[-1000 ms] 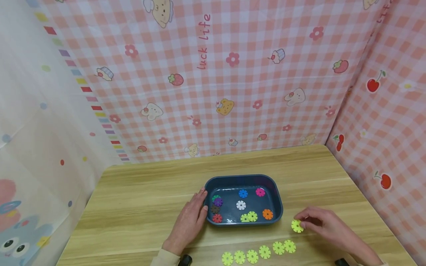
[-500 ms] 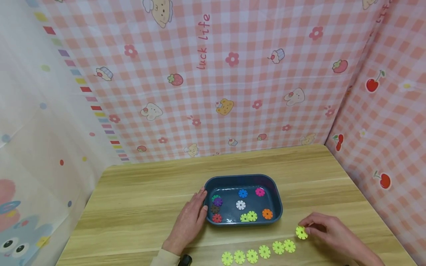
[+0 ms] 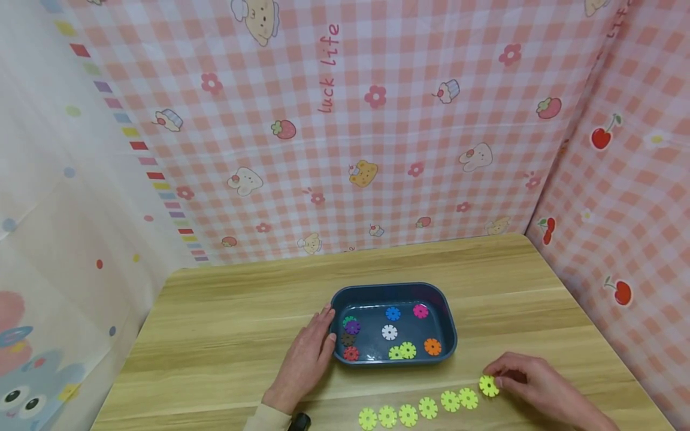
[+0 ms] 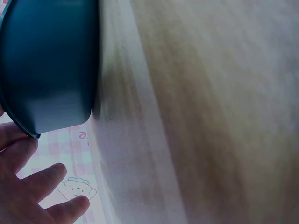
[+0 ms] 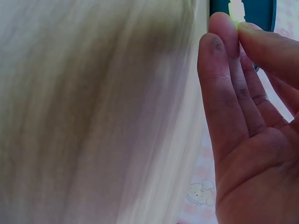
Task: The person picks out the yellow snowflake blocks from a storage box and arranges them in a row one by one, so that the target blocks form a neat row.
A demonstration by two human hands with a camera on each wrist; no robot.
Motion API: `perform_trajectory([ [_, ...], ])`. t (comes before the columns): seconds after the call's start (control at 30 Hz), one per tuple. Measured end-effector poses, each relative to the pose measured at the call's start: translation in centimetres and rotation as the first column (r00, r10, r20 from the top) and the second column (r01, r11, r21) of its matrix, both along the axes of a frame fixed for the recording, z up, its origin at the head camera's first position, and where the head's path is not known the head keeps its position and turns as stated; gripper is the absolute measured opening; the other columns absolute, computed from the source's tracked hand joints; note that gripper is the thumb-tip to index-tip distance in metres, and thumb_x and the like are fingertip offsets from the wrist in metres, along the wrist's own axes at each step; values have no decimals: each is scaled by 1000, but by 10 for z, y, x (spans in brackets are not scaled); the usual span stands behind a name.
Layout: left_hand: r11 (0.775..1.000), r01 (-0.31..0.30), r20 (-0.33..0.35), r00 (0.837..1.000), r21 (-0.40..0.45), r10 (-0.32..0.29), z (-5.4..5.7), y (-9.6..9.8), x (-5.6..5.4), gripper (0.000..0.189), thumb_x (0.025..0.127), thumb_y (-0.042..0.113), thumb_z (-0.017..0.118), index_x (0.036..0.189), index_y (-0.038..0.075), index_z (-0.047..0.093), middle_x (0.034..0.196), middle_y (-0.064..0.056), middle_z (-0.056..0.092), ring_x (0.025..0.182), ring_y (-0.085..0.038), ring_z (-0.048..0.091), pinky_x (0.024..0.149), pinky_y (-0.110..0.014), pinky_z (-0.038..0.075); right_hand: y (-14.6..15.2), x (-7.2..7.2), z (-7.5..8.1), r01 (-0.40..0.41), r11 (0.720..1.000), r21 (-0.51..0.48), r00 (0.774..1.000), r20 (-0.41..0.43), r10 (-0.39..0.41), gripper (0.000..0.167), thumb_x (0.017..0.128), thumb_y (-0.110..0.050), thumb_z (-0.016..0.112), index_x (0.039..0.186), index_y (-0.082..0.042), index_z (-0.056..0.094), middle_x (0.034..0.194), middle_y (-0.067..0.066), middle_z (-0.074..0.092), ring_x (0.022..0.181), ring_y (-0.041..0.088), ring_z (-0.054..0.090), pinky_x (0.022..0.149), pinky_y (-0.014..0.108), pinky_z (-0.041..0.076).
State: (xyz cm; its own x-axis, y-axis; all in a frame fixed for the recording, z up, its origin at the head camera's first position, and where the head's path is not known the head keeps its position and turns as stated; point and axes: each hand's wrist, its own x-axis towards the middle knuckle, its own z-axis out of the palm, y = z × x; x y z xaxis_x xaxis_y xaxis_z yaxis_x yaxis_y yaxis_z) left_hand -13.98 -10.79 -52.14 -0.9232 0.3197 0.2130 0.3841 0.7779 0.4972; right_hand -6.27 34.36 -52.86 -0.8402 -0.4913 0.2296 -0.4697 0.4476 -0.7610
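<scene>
My right hand pinches a yellow-green snowflake disc between thumb and fingertips, at the right end of a row of similar discs. In the right wrist view the pinched snowflake disc shows edge-on at the fingertips. With fingers extended, my left hand rests against the left side of a dark blue bin; the left wrist view has fingertips at the bin's rim. Inside the bin lie loose discs, among them a white one, an orange one and a red one.
The wooden table carries the bin and the row. A pink checked cloth hangs behind it, another checked cloth at the right, and a pale patterned curtain at the left.
The right hand has moved the pinched snowflake disc toward the near edge and slightly right, bringing it close to the row's right end. The left hand and the bin have stayed put.
</scene>
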Motion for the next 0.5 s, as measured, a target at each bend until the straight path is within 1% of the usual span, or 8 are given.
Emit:
perform_trajectory([
  [0.13,1000,6,-14,1000,2,-6,-1,0,0,50,109,26,52,155,7,48,163,-8,42,147,-35,42,114,-61,38,0,1,-3,-8,1000,-2,1000,6,8,25,94,7,69,109,-13,74,99,-6,73,83,2,64,67,21,55],
  [0.27,1000,7,-10,1000,6,-7,-1,0,0,50,109,26,52,155,7,48,163,-7,41,147,-35,42,115,-61,38,-1,2,-4,-13,1000,2,1000,11,13,23,94,5,70,109,-12,74,98,-7,72,82,2,64,66,21,55],
  [0.5,1000,8,-4,1000,-6,-9,0,0,0,50,110,26,51,156,7,46,164,-7,40,148,-36,41,115,-61,37,-3,2,-5,10,999,34,999,48,-12,17,95,0,71,107,-12,74,97,-9,72,83,-1,63,66,21,55],
])
